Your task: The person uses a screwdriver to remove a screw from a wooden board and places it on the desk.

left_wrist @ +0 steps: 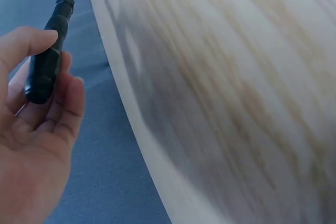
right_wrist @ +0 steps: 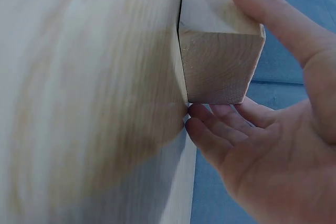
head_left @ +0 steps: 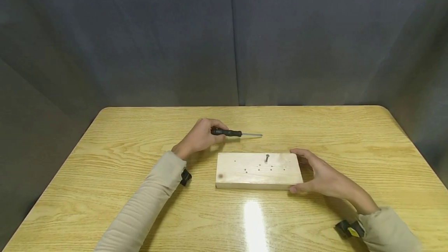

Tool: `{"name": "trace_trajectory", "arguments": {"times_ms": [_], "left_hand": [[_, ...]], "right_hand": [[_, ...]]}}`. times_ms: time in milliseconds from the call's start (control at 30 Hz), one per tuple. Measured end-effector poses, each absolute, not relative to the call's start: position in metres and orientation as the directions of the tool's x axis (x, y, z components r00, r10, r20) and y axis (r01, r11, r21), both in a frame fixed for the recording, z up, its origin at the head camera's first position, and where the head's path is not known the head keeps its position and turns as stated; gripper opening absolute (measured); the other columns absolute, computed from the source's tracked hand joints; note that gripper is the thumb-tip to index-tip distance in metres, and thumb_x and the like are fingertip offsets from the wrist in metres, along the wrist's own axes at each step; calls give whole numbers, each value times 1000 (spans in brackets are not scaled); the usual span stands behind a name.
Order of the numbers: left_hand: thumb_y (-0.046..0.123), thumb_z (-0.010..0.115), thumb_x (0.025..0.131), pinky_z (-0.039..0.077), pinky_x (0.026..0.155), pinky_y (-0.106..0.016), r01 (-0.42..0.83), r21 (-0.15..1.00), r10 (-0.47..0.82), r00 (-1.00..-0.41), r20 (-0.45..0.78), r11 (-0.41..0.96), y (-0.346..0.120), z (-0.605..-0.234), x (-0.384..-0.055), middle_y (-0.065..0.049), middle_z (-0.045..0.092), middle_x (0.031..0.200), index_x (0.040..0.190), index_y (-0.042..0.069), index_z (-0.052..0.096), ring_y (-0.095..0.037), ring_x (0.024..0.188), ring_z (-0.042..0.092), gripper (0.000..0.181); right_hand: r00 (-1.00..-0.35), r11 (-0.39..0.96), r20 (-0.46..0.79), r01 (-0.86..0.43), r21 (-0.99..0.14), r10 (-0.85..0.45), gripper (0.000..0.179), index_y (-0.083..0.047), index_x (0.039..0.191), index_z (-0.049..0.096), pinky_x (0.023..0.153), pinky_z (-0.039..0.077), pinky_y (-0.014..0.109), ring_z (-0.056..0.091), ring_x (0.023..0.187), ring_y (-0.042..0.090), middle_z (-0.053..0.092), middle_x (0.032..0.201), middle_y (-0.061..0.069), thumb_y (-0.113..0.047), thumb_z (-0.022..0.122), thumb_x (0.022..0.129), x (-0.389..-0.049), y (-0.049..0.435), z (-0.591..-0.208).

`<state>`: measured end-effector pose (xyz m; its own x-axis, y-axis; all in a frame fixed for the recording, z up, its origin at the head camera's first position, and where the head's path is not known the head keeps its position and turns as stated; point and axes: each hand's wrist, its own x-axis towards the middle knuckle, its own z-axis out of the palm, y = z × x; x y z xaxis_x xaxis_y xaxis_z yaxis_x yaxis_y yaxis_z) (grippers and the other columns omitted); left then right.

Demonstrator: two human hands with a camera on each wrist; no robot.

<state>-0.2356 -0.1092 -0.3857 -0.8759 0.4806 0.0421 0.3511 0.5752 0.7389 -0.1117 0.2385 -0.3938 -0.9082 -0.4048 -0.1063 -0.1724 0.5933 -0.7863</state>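
My left hand (head_left: 204, 134) holds a screwdriver (head_left: 229, 132) by its black handle, thumb on one side and fingers on the other, as the left wrist view shows. Its thin metal shaft points right, beyond the far edge of a pale wooden block (head_left: 231, 166). A screw (head_left: 267, 158) stands up from the block's top, among several small holes. At the block's right end, my right hand (head_left: 327, 178) grips it, with the thumb on the near side and fingers at the far side. The block's bare end (right_wrist: 218, 66) faces the palm in the right wrist view.
The block lies flat on a wood-grain table (head_left: 122, 174). Dark curtains (head_left: 168, 42) hang behind and beside the table. Black wrist cameras show below the left cuff (head_left: 173, 168) and beside the right cuff (head_left: 385, 224).
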Motion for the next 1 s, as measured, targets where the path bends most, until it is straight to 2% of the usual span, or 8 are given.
{"name": "trace_trajectory", "arguments": {"times_ms": [267,600,1000], "left_hand": [[8,73,87,53,64,-23,350,783,449,-888,101,515,-110,-380,-233,-10,72,104,106,6,74,-14,76,60,19],[12,72,87,44,59,-23,404,773,432,-882,188,489,-109,-368,-225,-2,73,94,104,12,75,-13,69,55,17],[9,74,85,49,69,-29,413,785,384,-891,243,461,-106,-359,-223,-5,73,92,103,11,75,-18,75,60,18]], "right_hand": [[-909,597,-104,-176,-783,-405,102,-6,153,28,107,31,73,33,140,48,37,152,24,-36,87,75,-111,239,-395],[-908,605,-101,-184,-775,-406,103,-5,154,25,107,32,71,35,140,48,37,153,25,-37,85,77,-109,240,-394],[-911,597,-93,-183,-781,-402,102,-5,154,26,108,32,71,35,140,48,38,152,25,-35,86,77,-108,240,-396]]}}
